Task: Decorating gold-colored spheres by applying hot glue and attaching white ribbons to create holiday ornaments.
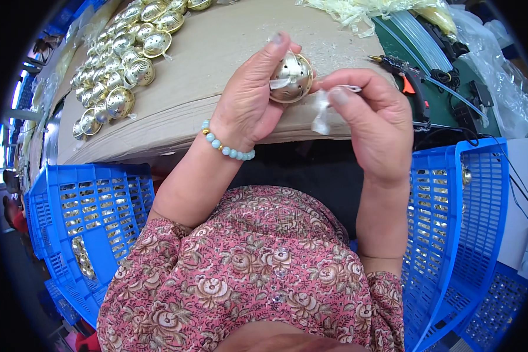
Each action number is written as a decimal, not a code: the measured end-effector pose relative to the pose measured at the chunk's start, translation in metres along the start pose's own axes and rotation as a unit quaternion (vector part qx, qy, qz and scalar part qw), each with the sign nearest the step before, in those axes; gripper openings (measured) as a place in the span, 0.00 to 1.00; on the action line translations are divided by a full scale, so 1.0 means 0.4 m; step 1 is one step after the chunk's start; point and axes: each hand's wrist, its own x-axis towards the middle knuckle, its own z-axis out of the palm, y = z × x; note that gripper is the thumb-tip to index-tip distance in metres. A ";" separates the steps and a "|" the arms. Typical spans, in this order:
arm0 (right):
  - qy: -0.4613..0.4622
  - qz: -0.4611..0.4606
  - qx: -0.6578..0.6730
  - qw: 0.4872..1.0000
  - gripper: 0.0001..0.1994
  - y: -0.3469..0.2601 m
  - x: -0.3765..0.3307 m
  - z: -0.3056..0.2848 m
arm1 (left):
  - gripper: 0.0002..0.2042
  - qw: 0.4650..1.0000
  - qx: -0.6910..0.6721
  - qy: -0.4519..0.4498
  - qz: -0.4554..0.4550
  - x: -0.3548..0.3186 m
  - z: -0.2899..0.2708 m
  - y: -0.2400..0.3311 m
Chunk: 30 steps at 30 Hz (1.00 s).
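Observation:
My left hand, with a beaded bracelet at the wrist, is wrapped round a shiny gold ball ornament that has small cut-out holes. A pale strip hangs across the front of the ball. To the right of it, my right hand pinches a thin whitish ribbon between thumb and forefinger. The ribbon's loose end dangles just below the ball. A narrow white tip pokes out past the right thumb. Whether the ribbon is joined to the ball I cannot tell.
Many gold ball ornaments lie in rows on the cardboard-covered table at the left. At the right lies a hot glue gun beside clear glue sticks and cables. Blue plastic crates stand on both sides of me.

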 end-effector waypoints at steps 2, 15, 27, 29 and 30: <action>0.015 0.017 -0.016 1.000 0.06 0.011 -0.001 0.018 | 0.18 0.997 -0.070 0.023 0.018 0.000 0.003 -0.004; 0.127 -0.106 -0.104 0.981 0.04 0.062 0.008 0.049 | 0.35 0.993 -0.002 -0.036 0.108 -0.028 -0.004 -0.040; 0.154 -0.112 -0.184 0.964 0.06 0.098 0.015 0.047 | 0.15 0.996 -0.050 0.008 0.075 -0.029 -0.004 -0.045; 0.151 -0.099 -0.135 0.974 0.06 0.105 0.017 0.047 | 0.14 0.995 -0.054 0.018 0.077 -0.031 0.003 -0.045; 0.151 -0.099 -0.135 0.974 0.06 0.106 0.018 0.050 | 0.13 0.995 -0.059 0.027 0.079 -0.031 0.005 -0.044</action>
